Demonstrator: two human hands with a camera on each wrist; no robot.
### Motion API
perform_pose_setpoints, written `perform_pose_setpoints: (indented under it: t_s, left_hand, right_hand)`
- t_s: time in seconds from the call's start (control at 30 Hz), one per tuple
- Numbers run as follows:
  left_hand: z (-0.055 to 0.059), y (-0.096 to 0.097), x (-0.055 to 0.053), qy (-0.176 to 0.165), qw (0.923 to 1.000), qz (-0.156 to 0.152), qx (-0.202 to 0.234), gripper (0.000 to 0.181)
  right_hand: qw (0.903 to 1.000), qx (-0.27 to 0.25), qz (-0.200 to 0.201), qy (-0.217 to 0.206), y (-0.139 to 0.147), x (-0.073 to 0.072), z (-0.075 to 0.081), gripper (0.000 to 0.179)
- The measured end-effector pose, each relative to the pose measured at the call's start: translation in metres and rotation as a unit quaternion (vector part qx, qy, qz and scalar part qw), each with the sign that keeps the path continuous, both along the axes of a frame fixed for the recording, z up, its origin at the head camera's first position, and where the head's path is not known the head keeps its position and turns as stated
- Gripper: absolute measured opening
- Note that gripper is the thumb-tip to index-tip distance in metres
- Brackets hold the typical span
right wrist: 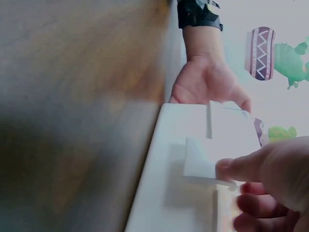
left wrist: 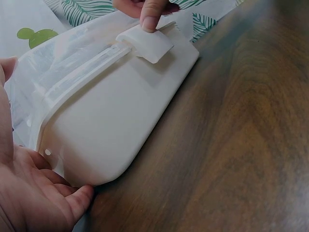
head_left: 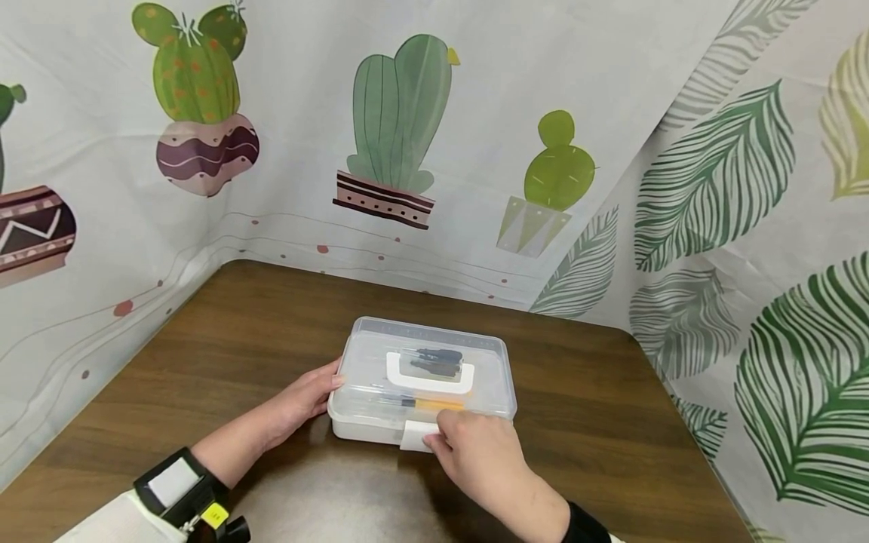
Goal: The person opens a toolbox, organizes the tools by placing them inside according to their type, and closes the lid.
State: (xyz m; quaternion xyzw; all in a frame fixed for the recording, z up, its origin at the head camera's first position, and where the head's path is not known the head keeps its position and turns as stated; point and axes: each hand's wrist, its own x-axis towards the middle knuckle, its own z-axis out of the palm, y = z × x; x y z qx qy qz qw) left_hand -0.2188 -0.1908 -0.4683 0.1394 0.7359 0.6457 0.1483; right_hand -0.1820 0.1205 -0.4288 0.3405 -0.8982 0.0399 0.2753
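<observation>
On the table lies a white plastic storage box [head_left: 366,430] with a clear lid [head_left: 363,369] and a white carry handle [head_left: 431,387]. My left hand [head_left: 302,403] grips the box's left end, thumb at the lid's edge and fingers around the lower corner. At the front, my right hand [head_left: 482,452] has its thumb on the white latch [left wrist: 147,42], which stands tilted out from the front wall. The other fingers of that hand are curled over the lid's front edge. Through the lid show dark-handled items [head_left: 434,363] and an orange-handled item [head_left: 437,405].
The brown wooden table [head_left: 258,324] extends around the box on all sides. Behind it hangs a white cloth [head_left: 299,151] printed with cacti, and a leaf-printed cloth [head_left: 713,317] hangs at the right. A black wrist strap [head_left: 179,486] sits on the left forearm.
</observation>
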Motion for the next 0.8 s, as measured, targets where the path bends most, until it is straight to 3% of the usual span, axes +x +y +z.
perform_pose_setpoints:
  t_s: [0.17,0.33,0.43,0.6,0.8]
  left_hand:
    - [0.001,0.001,0.0,-0.006,1.0,0.003,-0.002,0.071]
    - [0.001,0.0,-0.001,0.001,1.0,0.002,0.003,0.072]
    - [-0.001,0.0,0.0,-0.001,1.0,0.0,0.007,0.071]
    - [-0.004,-0.001,0.0,-0.006,0.9999,-0.003,0.015,0.071]
    - [-0.003,-0.002,0.0,0.0,0.9999,-0.006,0.013,0.071]
  right_hand:
    - [0.9923,-0.033,0.031,0.115,0.0,-0.004,-0.003,0.045]
    - [0.9842,-0.059,0.034,0.163,0.0,-0.01,-0.004,0.054]
    - [0.9847,-0.062,0.035,0.16,0.001,-0.014,-0.004,0.068]
    - [0.9922,-0.049,0.027,0.111,0.002,-0.02,-0.004,0.095]
    - [0.9958,-0.028,0.035,0.079,0.001,-0.022,-0.006,0.085]
